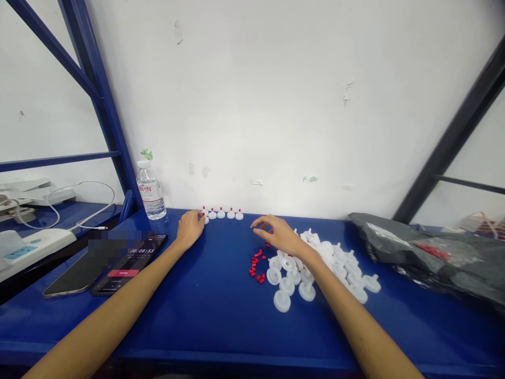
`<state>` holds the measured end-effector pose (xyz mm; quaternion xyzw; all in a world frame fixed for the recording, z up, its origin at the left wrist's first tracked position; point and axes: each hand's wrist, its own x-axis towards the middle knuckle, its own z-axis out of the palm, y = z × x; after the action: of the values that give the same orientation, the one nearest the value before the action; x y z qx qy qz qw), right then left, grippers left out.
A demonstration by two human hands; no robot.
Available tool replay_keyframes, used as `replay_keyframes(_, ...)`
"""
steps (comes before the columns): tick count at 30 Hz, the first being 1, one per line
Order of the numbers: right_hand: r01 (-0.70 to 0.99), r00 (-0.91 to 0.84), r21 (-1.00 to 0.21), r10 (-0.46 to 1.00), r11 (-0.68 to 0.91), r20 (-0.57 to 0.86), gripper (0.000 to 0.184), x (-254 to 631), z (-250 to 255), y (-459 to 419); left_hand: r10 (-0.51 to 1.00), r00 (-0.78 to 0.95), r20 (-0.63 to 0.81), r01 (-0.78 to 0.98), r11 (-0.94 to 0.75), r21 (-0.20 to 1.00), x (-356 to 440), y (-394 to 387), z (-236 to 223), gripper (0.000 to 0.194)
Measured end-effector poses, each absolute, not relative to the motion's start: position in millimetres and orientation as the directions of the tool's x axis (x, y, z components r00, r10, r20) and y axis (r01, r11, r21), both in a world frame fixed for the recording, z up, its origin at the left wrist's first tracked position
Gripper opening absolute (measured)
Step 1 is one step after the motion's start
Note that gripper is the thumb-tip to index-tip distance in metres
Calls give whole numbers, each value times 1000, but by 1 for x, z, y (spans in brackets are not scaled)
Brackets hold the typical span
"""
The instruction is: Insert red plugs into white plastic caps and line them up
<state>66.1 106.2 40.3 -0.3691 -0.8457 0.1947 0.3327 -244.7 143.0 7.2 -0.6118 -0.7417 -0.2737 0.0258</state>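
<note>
"From where is the scene viewed?"

"From the person's head; the camera is aimed forward and down; the tabletop (pixel 221 316) is seen from close above; the wall (pixel 252 105) is faced beyond it."

Bottle and phones on the bench.
Water bottle (pixel 151 192) near the wall (pixel 252 105); two phones (pixel 132 266) side by side.

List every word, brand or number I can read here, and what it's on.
"0:08:53": lit phone screen; a digit before it is partly obscured.
Too small or blurred to read: the phone's other text, red print on the water bottle, the grey plastic bag's white label, the power strip's blue stickers.
</note>
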Motion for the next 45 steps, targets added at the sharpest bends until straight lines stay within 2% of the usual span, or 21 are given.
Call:
replay_keyframes(7,484,-510,-581,751,654,419,18,65,40,106,844,-350,407,898,178,402,-239,139,14,37)
replay_keyframes(9,484,-509,-579,749,656,424,18,65,39,107,838,-362,408,894,188,407,-231,134,17,33)
replay_keyframes(14,494,-515,-568,748,658,419,18,65,37,109,916,-121,383,960,9,281,-214,128,14,26)
replay_keyframes(17,497,-522,-564,746,660,413,18,65,36,109,919,-59,391,974,-32,223,-211,130,8,28)
replay_keyframes(28,507,-534,-553,744,661,401,18,65,35,108,928,-52,369,984,-17,180,-216,136,0,45)
replay_keyframes(33,510,-538,-542,739,668,405,18,66,36,108,922,-96,374,980,23,196,-217,134,6,38)
replay_keyframes(36,527,-533,-524,740,669,409,18,66,37,108,895,-206,395,961,109,254,-220,132,10,35)
replay_keyframes(39,564,-527,-480,741,672,416,18,68,37,109,859,-316,402,927,190,323,-223,132,10,44)
replay_keyframes(45,623,-524,-410,745,666,413,18,69,36,111,866,-342,366,898,185,399,-227,148,4,85)
